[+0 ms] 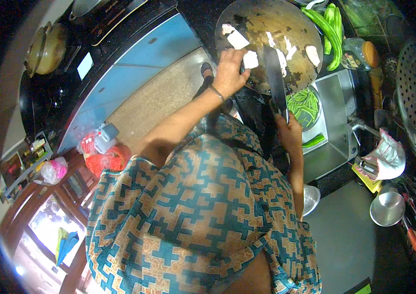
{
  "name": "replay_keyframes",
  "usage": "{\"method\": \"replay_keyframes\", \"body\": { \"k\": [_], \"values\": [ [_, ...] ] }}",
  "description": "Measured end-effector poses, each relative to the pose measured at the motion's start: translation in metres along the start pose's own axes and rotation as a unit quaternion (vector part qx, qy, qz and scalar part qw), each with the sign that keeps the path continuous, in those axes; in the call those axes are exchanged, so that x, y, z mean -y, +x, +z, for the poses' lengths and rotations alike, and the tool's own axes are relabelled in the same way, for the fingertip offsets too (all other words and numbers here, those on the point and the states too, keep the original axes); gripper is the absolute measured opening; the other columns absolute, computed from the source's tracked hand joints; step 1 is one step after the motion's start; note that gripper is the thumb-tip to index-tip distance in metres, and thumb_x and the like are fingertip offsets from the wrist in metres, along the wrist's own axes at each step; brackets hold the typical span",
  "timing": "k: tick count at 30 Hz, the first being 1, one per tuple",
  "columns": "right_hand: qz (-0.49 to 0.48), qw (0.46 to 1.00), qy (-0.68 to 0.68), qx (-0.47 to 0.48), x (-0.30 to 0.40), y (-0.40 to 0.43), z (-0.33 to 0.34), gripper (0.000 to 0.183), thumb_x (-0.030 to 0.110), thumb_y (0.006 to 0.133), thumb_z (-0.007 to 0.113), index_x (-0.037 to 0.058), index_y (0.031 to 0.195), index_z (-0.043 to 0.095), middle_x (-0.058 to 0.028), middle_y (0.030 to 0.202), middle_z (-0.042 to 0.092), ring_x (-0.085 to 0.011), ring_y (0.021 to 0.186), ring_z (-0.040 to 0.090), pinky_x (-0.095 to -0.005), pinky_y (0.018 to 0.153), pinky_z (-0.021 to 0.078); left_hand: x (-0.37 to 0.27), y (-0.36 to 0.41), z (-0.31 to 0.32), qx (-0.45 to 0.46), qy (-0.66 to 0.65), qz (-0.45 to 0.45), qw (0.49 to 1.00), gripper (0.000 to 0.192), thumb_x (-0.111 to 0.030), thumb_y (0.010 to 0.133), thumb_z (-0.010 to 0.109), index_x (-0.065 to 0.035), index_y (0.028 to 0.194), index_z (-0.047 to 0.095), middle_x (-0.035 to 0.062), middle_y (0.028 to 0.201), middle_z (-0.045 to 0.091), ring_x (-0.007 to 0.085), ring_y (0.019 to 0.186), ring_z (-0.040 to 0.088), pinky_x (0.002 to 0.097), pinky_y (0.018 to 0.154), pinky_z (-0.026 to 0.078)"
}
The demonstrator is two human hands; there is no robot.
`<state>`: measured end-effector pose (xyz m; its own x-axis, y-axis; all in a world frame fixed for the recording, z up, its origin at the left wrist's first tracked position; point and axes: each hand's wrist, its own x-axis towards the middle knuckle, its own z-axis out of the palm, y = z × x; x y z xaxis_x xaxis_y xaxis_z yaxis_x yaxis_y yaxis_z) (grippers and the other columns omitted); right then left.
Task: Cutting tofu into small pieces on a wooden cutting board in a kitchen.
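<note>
My right hand [289, 134] grips the handle of a broad dark-bladed kitchen knife [276, 75]. The blade reaches over a round wooden chopping board [263, 82], wet and darkly stained. My left hand [230, 71] is on the board's near left part, fingers and thumb around a white chunk of food [250, 60], possibly fatty meat. Just beyond those fingers lies a larger white piece [238, 39], with a small pinkish-white bit [227, 28] beside it. Thin pale slices [290, 48] are scattered right of the blade. Another pale chunk [312, 56] rests near the board's right edge.
Long green gourds [331, 35] and a jar with an orange-brown lid [370, 54] stand right of the board. A steel sink [336, 110] holds a bowl of cut green beans [303, 108] and a green vegetable [314, 140]. A metal bowl [387, 208] is farther right.
</note>
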<state>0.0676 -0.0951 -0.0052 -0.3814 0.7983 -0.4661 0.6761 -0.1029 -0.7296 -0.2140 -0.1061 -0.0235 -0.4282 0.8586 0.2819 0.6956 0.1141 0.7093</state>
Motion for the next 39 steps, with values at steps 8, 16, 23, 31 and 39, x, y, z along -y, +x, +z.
{"method": "replay_keyframes", "body": {
  "k": [8, 16, 23, 31, 39],
  "values": [
    [0.030, 0.997, 0.062, 0.018, 0.013, -0.001, 0.001, 0.021, 0.024, 0.098, 0.061, 0.0083, 0.111, 0.065, 0.0069, 0.063, 0.049, -0.0047, 0.050, 0.043, -0.0243, 0.045, 0.0344, -0.017, 0.011, 0.029, -0.038, -0.108, -0.076, 0.991, 0.042, -0.001, 0.074, 0.071, -0.0033, 0.114, 0.060, 0.0162, 0.093, 0.056, 0.0297, 0.074, 0.062, 0.0413, 0.070, 0.053],
    [-0.010, 1.000, 0.024, -0.007, 0.016, 0.000, -0.003, 0.022, 0.026, 0.099, 0.061, 0.0087, 0.112, 0.065, 0.0066, 0.063, 0.049, -0.0053, 0.050, 0.044, -0.0247, 0.045, 0.0343, -0.018, 0.012, 0.019, -0.059, -0.033, 0.025, 0.997, 0.036, 0.000, 0.076, 0.070, -0.0018, 0.111, 0.063, 0.0163, 0.108, 0.058, 0.0373, 0.102, 0.057, 0.0433, 0.087, 0.051],
    [-0.030, 0.996, -0.081, -0.001, 0.020, 0.004, -0.005, 0.025, 0.027, 0.098, 0.060, 0.0069, 0.113, 0.065, 0.0018, 0.063, 0.054, -0.0084, 0.051, 0.049, -0.0272, 0.047, 0.0396, -0.017, 0.012, 0.016, -0.017, -0.005, 0.059, 0.998, 0.034, -0.001, 0.077, 0.068, -0.0022, 0.110, 0.065, 0.0151, 0.114, 0.060, 0.0361, 0.106, 0.057, 0.0428, 0.091, 0.051],
    [-0.025, 0.995, -0.095, 0.005, 0.025, 0.004, -0.008, 0.027, 0.024, 0.098, 0.060, 0.0045, 0.116, 0.064, -0.0023, 0.065, 0.057, -0.0111, 0.051, 0.052, -0.0313, 0.048, 0.0443, -0.014, 0.015, 0.013, 0.016, 0.011, 0.055, 0.998, 0.035, -0.004, 0.077, 0.068, -0.0040, 0.111, 0.066, 0.0127, 0.114, 0.061, 0.0348, 0.103, 0.058, 0.0424, 0.087, 0.054],
    [-0.066, 0.985, -0.157, 0.008, 0.047, 0.014, -0.007, 0.032, 0.028, 0.098, 0.056, -0.0006, 0.112, 0.061, -0.0185, 0.075, 0.066, -0.0331, 0.065, 0.065, -0.0428, 0.063, 0.0502, -0.008, 0.022, 0.017, 0.057, 0.018, 0.048, 0.997, 0.036, -0.006, 0.076, 0.068, -0.0056, 0.112, 0.067, 0.0127, 0.114, 0.060, 0.0353, 0.103, 0.057, 0.0437, 0.090, 0.052]
  ]
}}
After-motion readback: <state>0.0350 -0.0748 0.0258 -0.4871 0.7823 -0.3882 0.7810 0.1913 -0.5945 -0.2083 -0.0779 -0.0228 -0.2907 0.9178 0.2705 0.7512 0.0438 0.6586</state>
